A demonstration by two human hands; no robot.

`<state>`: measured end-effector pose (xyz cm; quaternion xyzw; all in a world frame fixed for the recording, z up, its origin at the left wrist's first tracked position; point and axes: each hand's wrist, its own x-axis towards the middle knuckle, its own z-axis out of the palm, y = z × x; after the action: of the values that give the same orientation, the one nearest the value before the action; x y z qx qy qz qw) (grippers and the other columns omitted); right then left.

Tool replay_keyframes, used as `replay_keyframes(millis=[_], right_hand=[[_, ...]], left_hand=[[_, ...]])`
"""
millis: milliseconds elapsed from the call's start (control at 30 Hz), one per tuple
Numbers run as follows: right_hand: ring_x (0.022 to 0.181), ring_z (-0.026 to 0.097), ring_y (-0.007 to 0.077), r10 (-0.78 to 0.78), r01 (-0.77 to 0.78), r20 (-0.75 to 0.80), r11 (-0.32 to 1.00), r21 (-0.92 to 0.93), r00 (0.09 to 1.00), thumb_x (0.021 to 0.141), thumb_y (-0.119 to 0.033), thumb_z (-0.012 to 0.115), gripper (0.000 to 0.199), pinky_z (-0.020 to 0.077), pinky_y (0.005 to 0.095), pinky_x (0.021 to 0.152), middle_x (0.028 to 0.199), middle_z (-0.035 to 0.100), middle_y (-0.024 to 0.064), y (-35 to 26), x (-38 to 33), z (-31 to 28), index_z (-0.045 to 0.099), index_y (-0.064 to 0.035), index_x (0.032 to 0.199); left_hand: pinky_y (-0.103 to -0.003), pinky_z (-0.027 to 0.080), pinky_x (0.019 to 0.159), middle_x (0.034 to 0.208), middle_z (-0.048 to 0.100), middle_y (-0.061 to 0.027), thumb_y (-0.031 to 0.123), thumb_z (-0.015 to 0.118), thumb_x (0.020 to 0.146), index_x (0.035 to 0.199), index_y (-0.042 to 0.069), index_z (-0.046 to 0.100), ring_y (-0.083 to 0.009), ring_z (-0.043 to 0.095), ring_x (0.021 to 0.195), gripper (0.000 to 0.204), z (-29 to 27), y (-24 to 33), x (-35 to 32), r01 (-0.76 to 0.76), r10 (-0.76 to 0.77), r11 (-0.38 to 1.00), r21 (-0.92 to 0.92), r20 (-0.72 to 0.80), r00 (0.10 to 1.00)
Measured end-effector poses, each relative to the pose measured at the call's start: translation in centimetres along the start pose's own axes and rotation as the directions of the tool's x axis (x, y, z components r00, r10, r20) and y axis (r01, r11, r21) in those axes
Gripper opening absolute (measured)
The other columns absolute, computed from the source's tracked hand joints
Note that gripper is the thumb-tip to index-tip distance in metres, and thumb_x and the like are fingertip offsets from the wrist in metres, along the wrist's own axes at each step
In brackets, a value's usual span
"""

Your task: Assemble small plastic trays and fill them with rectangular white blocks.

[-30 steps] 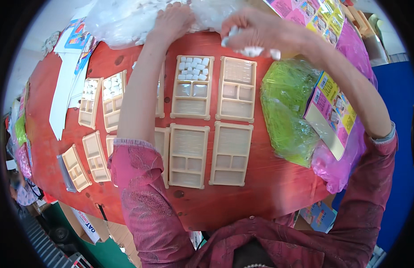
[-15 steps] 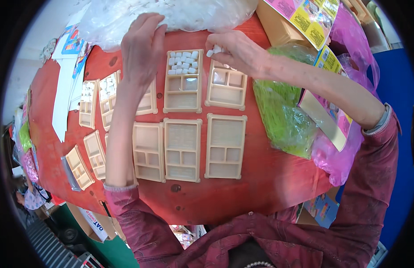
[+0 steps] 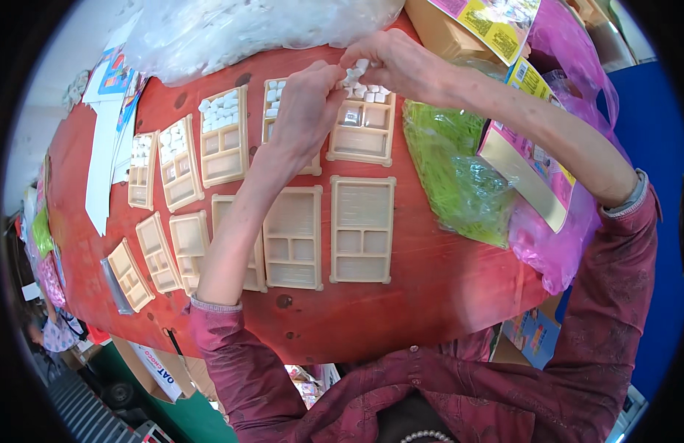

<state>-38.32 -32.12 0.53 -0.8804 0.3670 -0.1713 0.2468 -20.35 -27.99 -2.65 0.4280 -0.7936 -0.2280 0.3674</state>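
My right hand [image 3: 402,65] is closed around a few small white marshmallow-like pieces [image 3: 357,69]. It hovers over the far compartment of the rightmost back-row tray [image 3: 363,144], where more white pieces [image 3: 373,94] lie. My left hand [image 3: 310,103] reaches to the same compartment's left edge, its fingers bent together; what they hold, if anything, is hidden. Under my left hand and wrist, the neighbouring beige tray [image 3: 271,133] is partly covered, with white pieces showing in its far end. Another back-row tray [image 3: 224,140] holds a heap of white pieces [image 3: 221,109].
Front-row trays, such as this one [image 3: 362,229], hold no white pieces. A large clear bag [image 3: 246,33] lies along the red table's [image 3: 438,317] far edge. To the right are a bag of green shreds [image 3: 445,170], a pink plastic bag [image 3: 541,251] and printed cards [image 3: 497,29].
My left hand has moved right, from beside the large clear bag to the rightmost back tray. White pieces now show in that tray's far compartment. The view has shifted slightly.
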Motion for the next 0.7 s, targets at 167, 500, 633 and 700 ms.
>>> replay_keyframes(millis=[167, 500, 633, 700], right_hand=[[0.081, 0.064, 0.0224, -0.036, 0.036, -0.019, 0.999, 0.002, 0.999, 0.078, 0.000, 0.063, 0.021, 0.0504, 0.0339, 0.072, 0.084, 0.066, 0.0131, 0.6, -0.2, -0.6, 0.063, 0.0018, 0.099], [0.060, 0.062, 0.0251, -0.086, 0.065, -0.107, 0.980, -0.190, 0.991, 0.070, -0.014, 0.063, 0.018, 0.0485, 0.0372, 0.053, 0.066, 0.063, 0.0146, 2.5, 1.1, -1.3, 0.064, 0.0015, 0.080], [0.072, 0.060, 0.0173, 0.304, -0.305, 0.065, 0.952, 0.003, 0.950, 0.078, 0.000, 0.062, 0.017, 0.0486, 0.0310, 0.062, 0.074, 0.061, 0.0093, 1.1, 0.3, -2.0, 0.062, -0.0013, 0.095], [0.072, 0.060, 0.0170, 0.266, -0.256, 0.088, 0.960, -0.112, 0.960, 0.077, 0.000, 0.062, 0.017, 0.0479, 0.0308, 0.060, 0.073, 0.060, 0.0085, 0.8, 0.3, -2.0, 0.061, -0.0010, 0.095]], left_hand=[[-0.032, 0.048, 0.068, 0.084, 0.062, -0.0113, -0.001, 0.063, 0.077, 0.091, -0.003, 0.062, -0.0225, 0.059, 0.073, 0.014, -0.1, 0.2, 0.0, 0.074, -0.082, 0.984, 0.161, 0.046, 0.996], [-0.039, 0.046, 0.077, 0.083, 0.058, -0.0112, -0.001, 0.067, 0.068, 0.082, 0.001, 0.064, -0.0305, 0.053, 0.090, 0.014, -1.5, 1.0, -0.6, -0.170, 0.036, 0.827, 0.536, 0.251, 0.967], [-0.037, 0.046, 0.073, 0.075, 0.056, -0.0134, -0.007, 0.061, 0.061, 0.066, -0.001, 0.058, -0.0307, 0.053, 0.082, 0.008, -1.1, 0.7, -0.9, -0.270, 0.153, 0.806, 0.526, 0.256, 0.954], [-0.037, 0.046, 0.072, 0.074, 0.057, -0.0137, -0.007, 0.060, 0.061, 0.066, -0.001, 0.058, -0.0307, 0.053, 0.081, 0.008, -1.2, 0.7, -0.8, -0.289, 0.170, 0.786, 0.546, 0.260, 0.951]])
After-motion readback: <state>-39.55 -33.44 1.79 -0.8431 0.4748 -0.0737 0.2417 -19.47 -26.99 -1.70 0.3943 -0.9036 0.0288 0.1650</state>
